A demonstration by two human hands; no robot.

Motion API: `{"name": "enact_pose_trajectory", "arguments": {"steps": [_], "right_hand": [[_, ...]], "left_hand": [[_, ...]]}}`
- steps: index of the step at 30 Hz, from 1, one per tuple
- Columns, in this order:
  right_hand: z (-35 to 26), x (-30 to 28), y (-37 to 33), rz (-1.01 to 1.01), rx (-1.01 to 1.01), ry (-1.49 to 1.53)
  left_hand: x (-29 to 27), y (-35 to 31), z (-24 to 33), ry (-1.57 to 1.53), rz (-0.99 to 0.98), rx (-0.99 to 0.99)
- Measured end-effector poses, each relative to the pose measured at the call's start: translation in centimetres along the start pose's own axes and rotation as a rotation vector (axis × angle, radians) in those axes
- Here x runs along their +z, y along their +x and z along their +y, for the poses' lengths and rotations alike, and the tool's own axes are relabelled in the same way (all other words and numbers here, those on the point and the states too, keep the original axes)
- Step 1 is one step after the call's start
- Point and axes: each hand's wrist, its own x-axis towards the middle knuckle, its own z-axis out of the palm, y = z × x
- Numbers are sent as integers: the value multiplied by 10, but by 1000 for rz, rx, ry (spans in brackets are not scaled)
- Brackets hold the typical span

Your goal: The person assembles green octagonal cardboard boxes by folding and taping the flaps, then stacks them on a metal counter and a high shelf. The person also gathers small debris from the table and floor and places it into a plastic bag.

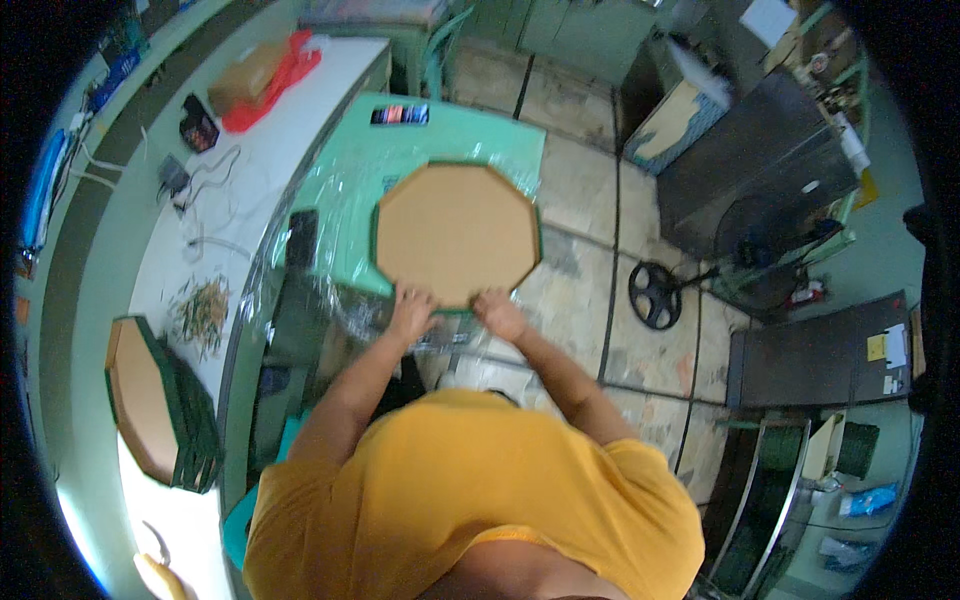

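An eight-sided brown panel with a dark green rim [458,235] lies over a light green table [480,130]. My left hand [412,312] is closed on its near edge, left of the middle. A short way to the right, my right hand [498,312] grips the same near edge. The fingertips rest over the rim, and the undersides of both hands are hidden. Clear plastic film [350,305] is spread on the table under and around the panel.
A dark phone [301,238] and a dark printed packet [400,115] lie on the table. On the white counter [215,260] at left are a stack of similar panels [165,405], thin scraps [203,312], cables and a red bag [270,90]. A pedestal fan base [655,295] stands right.
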Motion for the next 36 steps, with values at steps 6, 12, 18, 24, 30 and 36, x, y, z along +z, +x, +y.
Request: {"name": "enact_pose_trajectory", "arguments": {"steps": [6,12,18,24,30,36], "right_hand": [[-29,-14,10,77,98,284],[-42,-62,33,267,109,306],[-84,-78,81,240,-28,73],[-100,-159,85,532,68,-4],[-23,-248,49,911,517,488],[-52,-201,47,777,602,1239]], "left_hand": [[-29,-6,-2,-106,-100,-5],[-100,-29,21,-283,472,-266],[-93,-15,36,-1718,447,-915],[-93,-7,-34,-1642,700,-940],[-117,-27,-62,-1554,610,-803],[-115,-24,-60,-1053,486,-928]]}}
